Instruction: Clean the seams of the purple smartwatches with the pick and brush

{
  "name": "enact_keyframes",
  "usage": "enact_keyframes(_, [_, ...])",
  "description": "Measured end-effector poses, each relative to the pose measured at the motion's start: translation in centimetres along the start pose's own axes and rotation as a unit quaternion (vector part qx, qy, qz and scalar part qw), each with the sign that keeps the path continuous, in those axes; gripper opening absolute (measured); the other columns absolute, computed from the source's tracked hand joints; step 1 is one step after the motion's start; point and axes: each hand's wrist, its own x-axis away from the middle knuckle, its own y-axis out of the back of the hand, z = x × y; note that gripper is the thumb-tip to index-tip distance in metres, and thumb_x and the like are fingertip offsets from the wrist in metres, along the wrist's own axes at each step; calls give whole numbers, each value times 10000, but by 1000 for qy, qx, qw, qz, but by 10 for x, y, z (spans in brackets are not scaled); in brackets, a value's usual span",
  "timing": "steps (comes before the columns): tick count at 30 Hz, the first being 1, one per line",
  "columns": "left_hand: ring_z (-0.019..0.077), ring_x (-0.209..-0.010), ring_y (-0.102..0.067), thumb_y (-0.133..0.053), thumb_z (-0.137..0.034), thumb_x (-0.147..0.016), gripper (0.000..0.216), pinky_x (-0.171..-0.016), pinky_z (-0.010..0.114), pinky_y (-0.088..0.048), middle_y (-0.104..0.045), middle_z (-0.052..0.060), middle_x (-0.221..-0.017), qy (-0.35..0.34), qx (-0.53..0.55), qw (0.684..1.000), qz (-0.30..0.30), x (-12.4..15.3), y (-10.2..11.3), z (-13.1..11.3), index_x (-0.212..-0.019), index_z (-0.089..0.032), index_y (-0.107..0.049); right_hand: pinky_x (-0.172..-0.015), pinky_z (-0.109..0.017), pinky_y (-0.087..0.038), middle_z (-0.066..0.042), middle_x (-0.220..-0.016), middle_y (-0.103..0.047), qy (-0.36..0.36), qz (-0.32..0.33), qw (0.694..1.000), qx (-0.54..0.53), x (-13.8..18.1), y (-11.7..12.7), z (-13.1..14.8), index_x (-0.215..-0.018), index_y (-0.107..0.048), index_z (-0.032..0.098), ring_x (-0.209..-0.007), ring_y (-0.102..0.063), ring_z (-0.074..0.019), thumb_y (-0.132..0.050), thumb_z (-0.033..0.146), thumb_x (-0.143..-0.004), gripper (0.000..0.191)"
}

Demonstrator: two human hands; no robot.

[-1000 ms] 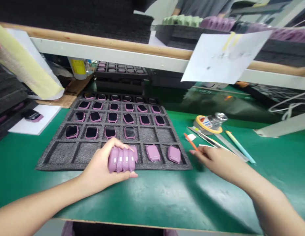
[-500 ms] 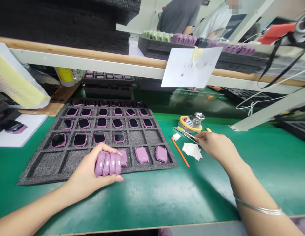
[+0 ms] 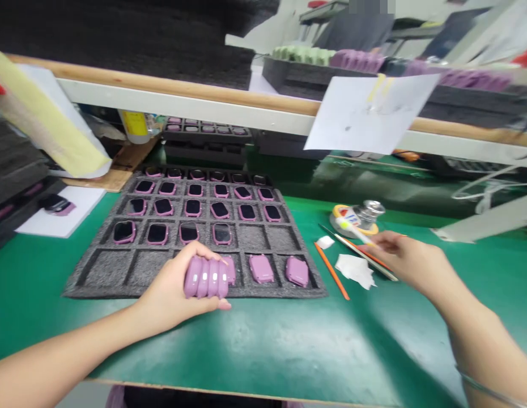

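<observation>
My left hand (image 3: pixel 178 286) is closed around a stack of several purple smartwatch bodies (image 3: pixel 206 277), their side buttons facing me. It is over the front row of a dark grey foam tray (image 3: pixel 97 292), which holds rows of purple smartwatches (image 3: pixel 189 233) with black screens. Two watches (image 3: pixel 260 268) lie back up in the front row; a third is partly hidden by the stack. My right hand (image 3: pixel 397 255) pinches a slim white stick with a yellow mark (image 3: pixel 352 229), its exact kind unclear. Beneath that hand lie thin sticks (image 3: pixel 365 258), one pale and one orange.
A glass bottle with a metal cap (image 3: pixel 371 212) stands in a yellow-rimmed holder. An orange stick (image 3: pixel 331 271) and torn white paper (image 3: pixel 355 270) lie nearby. Above runs a shelf edge (image 3: pixel 195 105) with a hanging paper sheet (image 3: pixel 369 116); a slanted white post (image 3: pixel 480 221) is at right.
My right hand has picked the white stick up off the other sticks. My left hand still holds the watch stack over the tray. The view has shifted, moving the scene rightward.
</observation>
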Motion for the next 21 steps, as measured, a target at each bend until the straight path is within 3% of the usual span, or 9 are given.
enact_keyframes(2, [255,-965,-698,-896,-323,-637,548,-895,425,-536,-682,68,-1179,-9,5,1000,-1,0,0,0,-1011,-226,-507,-531,-328,-411,-91,-735,-684,34,-11,999,20,-8,7,9,-935,-618,274,-609,-636,-239,-589,369,-944,99])
enact_keyframes(4, [252,-995,-685,-903,-316,-630,558,-912,416,-519,-684,61,-1160,-20,5,1000,4,-1,0,0,-1012,-224,-507,-547,-339,-426,-139,-885,-711,72,-70,995,-8,-14,14,34,-1033,-636,272,-688,-655,-251,-631,343,-923,130])
enact_keyframes(5, [252,-1012,-677,-905,-313,-628,561,-921,414,-510,-684,58,-1153,-24,2,1000,5,-1,0,-1,-1012,-223,-507,-552,-342,-424,-146,-913,-713,114,-84,989,-40,-14,18,54,-1063,-636,273,-718,-658,-252,-627,360,-931,158])
enact_keyframes(8, [261,-1071,-652,-910,-308,-619,566,-947,413,-486,-686,58,-1148,-30,-14,999,6,-2,1,-2,-1008,-224,-508,-661,-376,-460,-115,-872,-674,257,-32,957,-129,-6,28,126,-1199,-605,212,-762,-621,-252,-390,373,-1041,312])
enact_keyframes(10, [266,-1088,-642,-914,-320,-616,568,-954,411,-476,-685,55,-1147,-33,-20,999,6,-2,1,-2,-1009,-226,-515,-620,-344,-408,-54,-727,-601,328,-16,927,-184,1,30,168,-1031,-642,197,-665,-540,-209,-283,352,-1068,392])
enact_keyframes(12, [264,-1068,-642,-906,-316,-626,552,-938,401,-476,-687,43,-1100,-38,-38,999,3,-2,1,-2,-1018,-225,-529,-593,-339,-339,-36,-664,-535,373,-10,912,-173,3,29,194,-805,-622,192,-615,-450,-191,-323,326,-1060,415])
enact_keyframes(15, [252,-1011,-647,-893,-308,-637,536,-895,382,-483,-685,29,-1032,-36,-58,998,-3,-2,0,-2,-1024,-220,-534,-592,-353,-272,-37,-629,-478,392,-29,911,-121,-6,25,200,-639,-559,203,-606,-385,-192,-399,291,-1032,433])
enact_keyframes(18, [241,-990,-651,-902,-334,-631,557,-876,367,-486,-691,33,-1060,-28,-39,999,5,-2,0,-2,-1016,-222,-516,-583,-360,-221,-28,-581,-410,347,-82,930,-89,-21,27,192,-592,-527,215,-600,-359,-200,-440,252,-1004,423])
enact_keyframes(21, [238,-957,-653,-908,-336,-615,564,-842,353,-489,-694,23,-1011,-23,-38,999,5,-2,-1,-2,-1004,-223,-517,-594,-358,-243,-23,-580,-421,360,-55,922,-129,-27,32,192,-613,-529,217,-594,-375,-190,-432,237,-993,393])
